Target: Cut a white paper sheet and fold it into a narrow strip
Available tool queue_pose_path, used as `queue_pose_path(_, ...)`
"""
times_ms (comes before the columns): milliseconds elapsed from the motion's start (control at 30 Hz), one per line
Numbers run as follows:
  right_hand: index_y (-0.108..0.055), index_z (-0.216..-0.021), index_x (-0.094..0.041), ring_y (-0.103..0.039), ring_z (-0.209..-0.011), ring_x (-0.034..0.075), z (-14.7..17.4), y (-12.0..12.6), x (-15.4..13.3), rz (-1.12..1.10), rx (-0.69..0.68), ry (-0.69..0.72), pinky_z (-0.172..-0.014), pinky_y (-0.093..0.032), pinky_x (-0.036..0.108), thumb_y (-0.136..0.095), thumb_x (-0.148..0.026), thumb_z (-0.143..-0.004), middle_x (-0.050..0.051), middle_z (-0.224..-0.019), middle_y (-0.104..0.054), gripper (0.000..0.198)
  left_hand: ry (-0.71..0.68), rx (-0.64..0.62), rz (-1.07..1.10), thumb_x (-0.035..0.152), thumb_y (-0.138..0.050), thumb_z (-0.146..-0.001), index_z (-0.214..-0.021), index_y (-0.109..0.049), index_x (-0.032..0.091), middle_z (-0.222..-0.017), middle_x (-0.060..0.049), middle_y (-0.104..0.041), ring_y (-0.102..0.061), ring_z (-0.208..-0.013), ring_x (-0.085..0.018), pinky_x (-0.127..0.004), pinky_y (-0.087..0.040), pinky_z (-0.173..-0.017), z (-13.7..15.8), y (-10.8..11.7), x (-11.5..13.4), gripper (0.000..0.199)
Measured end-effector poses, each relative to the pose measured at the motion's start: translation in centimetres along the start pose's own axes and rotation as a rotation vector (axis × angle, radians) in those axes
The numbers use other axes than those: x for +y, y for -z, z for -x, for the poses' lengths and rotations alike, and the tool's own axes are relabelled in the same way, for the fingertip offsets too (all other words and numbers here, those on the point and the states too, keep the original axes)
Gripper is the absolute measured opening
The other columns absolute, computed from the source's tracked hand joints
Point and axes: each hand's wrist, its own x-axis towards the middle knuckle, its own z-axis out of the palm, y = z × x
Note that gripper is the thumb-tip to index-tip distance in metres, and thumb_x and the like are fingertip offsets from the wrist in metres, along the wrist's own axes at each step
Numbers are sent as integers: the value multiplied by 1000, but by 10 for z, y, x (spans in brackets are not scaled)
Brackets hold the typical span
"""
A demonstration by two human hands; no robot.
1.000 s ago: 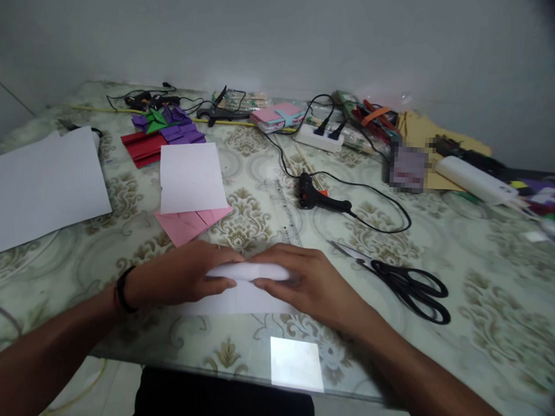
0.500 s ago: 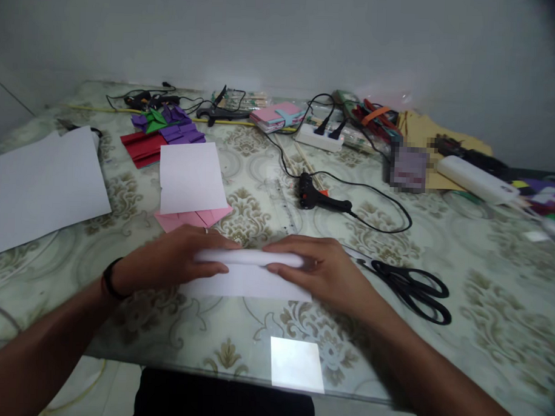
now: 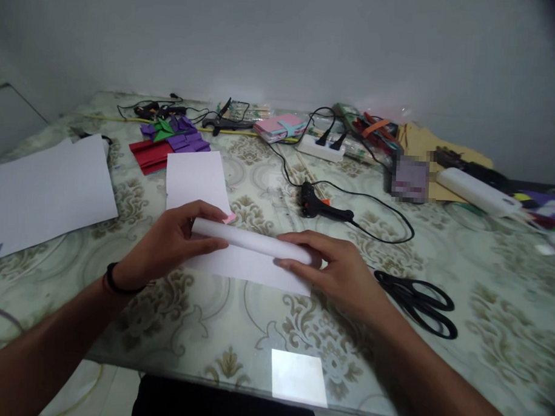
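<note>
White paper sheet [image 3: 252, 259] lies centre of table [image 3: 483, 312], w/ approx. half rolled into a tube. Left hand [image 3: 167, 246] clamps roll's 9 o'clock end, right hand [image 3: 339, 271] the 3 o'clock end; hands apart. Flat tail at 6 o'clock not yet rolled. Scissors [image 3: 420, 301] at 3 o'clock.

We are seeing a dim, evenly lit room with soft, flat light and only faint shadows. The glossy desk [image 3: 483, 312] is throwing back a bright square glare patch [image 3: 299, 377] near its front edge. The wide lens is bending the edges, and the top right corner is darkening. One small patch [image 3: 409, 179] is pixelated; far clutter is looking soft.
</note>
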Motion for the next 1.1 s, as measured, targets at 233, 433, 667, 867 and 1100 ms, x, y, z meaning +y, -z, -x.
queue_pose_path(233,-72,-120,-24,-72,-91,25,2,-7,2,99,-22,92,-83,-58,38,-73,-34,-92,7,-108,-78,30,18,12,80,41,-79,-82,-113,-68,20,-85,1,-68,-58,-67,-13,-20,-43,-54,5,-3,1,40)
queue_pose_path(433,-68,-122,-23,-73,-93,24,5,-16,-1,94,-42,147,-81,-60,36,-64,-29,-96,8,-109,-76,27,-73,36,-93,47,-72,-88,-85,-68,17,-67,5,-57,-46,-58,-10,-22,-36,-51,19,-5,10,30)
queue_pose_path(667,-66,-125,-23,-75,-101,26,7,-22,-6,81,-62,160,-88,-62,39,-59,-28,-98,10,-118,-77,28,-303,202,-310,42,-70,-92,-84,-68,20,-63,5,-56,-44,-55,-11,-24,-43,-57,24,-12,7,24)
queue_pose_path(867,-67,-125,-23,-76,-100,28,11,-28,-6,78,-40,152,-88,-63,41,-62,-30,-96,10,-117,-78,30,-299,228,-252,40,-73,-90,-73,-64,20,-61,6,-57,-46,-54,-10,-24,-40,-53,30,-17,8,28)
queue_pose_path(1100,-71,-117,-21,-76,-97,26,15,-36,-16,-33,-115,57,-84,-62,37,-66,-34,-94,10,-117,-78,27,-221,112,82,36,-76,-85,-75,-66,19,-62,5,-56,-43,-52,-10,-23,-35,-47,35,-15,16,21)
